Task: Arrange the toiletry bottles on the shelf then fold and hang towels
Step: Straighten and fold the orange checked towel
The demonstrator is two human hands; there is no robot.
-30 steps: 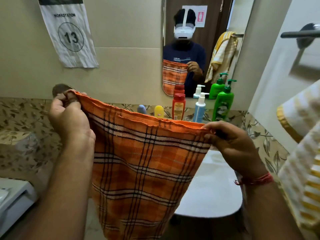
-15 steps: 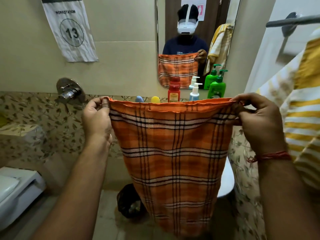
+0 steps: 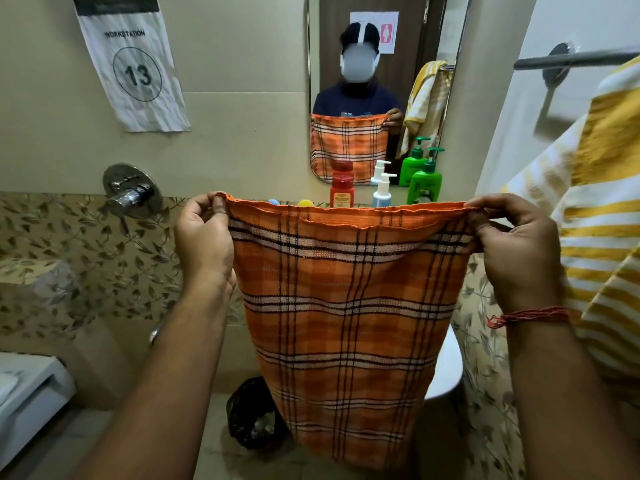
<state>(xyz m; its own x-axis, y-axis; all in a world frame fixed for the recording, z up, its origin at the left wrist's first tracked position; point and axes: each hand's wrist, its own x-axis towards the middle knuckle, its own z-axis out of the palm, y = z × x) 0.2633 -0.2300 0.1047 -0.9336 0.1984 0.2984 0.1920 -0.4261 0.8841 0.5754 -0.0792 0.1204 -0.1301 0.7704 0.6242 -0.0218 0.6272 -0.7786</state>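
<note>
Orange checked towel (image 3: 346,306): thin woven cloth, held up in front of the person, its top hem stretched level between the two hands, the rest hanging free below them.
Left hand (image 3: 204,244): pinches the top left corner, thumb and fingertips pressed together on the hem, palm turned inward.
Right hand (image 3: 512,247): pinches the top right corner, fingers curled over the edge, a red thread on the wrist below it.
Layers: the top edge shows two hems, one just behind the other, so the cloth looks doubled over already; this is a judgement from the edge alone.
Handling: likely light and limp, with no stiffness of its own; it will sag in the middle if the hands come closer, and should not slip, as the weave looks coarse.
Where to hold: the corners, as now; for a further fold, bringing the hands together corner to corner seems the safest way.
Bottles (image 3: 384,188): stand in a row beyond the towel's top edge, between the two hands, against the mirror (image 3: 346,81).
Rail (image 3: 571,58): above and beyond the right hand, with a yellow striped towel (image 3: 602,202) hanging just beside that hand.
Risk: a corner layer may slide out of the pinch.
</note>
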